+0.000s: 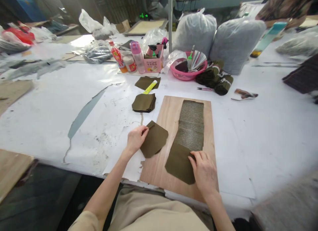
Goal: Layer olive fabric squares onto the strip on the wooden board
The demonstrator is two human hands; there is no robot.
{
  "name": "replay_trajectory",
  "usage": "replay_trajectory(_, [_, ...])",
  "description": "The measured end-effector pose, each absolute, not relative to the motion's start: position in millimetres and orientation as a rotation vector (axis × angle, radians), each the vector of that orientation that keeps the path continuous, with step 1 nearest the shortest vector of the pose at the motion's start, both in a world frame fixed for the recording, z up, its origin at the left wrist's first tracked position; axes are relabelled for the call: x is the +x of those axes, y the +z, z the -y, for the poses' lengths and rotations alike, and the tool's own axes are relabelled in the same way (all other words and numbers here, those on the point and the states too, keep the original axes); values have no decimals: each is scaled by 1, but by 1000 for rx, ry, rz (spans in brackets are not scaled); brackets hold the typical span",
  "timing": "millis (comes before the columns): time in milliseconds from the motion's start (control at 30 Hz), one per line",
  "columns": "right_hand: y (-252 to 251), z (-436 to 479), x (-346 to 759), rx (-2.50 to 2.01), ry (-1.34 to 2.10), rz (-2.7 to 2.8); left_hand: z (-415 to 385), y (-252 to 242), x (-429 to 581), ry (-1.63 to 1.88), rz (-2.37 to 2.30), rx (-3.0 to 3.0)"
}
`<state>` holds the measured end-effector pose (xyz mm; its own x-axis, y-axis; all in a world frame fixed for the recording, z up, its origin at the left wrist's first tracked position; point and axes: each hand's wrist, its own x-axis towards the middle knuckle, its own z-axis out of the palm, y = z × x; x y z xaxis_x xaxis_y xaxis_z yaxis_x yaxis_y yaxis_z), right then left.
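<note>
On the white-covered table lies a wooden board (159, 168). A long strip of overlapping dark olive fabric pieces (192, 125) runs down it, its upper part looking pale and streaked. My right hand (205, 171) pinches the right edge of the olive fabric piece (181, 163) at the strip's near end. To the left, my left hand (136, 138) pinches the upper left corner of another olive fabric piece (154, 140), which overlaps the board's left edge. Beyond it sit a stack of olive pieces (143, 102) and a further pile (141, 82) with a yellow tube (150, 87) on it.
A pink basket (190, 75), a pink box (152, 65), a bottle (117, 57) and a pink-lidded bottle (137, 57) stand behind. Rolled olive bundles (223, 84), thread snips (205, 89) and large stuffed plastic bags (236, 42) are at the back right. A metal pole (170, 22) rises there.
</note>
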<state>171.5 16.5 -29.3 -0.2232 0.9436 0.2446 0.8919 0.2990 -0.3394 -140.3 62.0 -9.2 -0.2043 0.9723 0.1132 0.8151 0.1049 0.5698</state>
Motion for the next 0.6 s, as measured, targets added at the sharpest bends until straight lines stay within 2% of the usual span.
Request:
replay_trajectory(267, [-21,-19,168,-1681,186,2123,-72,-14,-140,983,-2065,1573])
replay_trajectory(600, [-13,-25,163,-1799,280,2122,-68,-28,-132,506,-2409,2066])
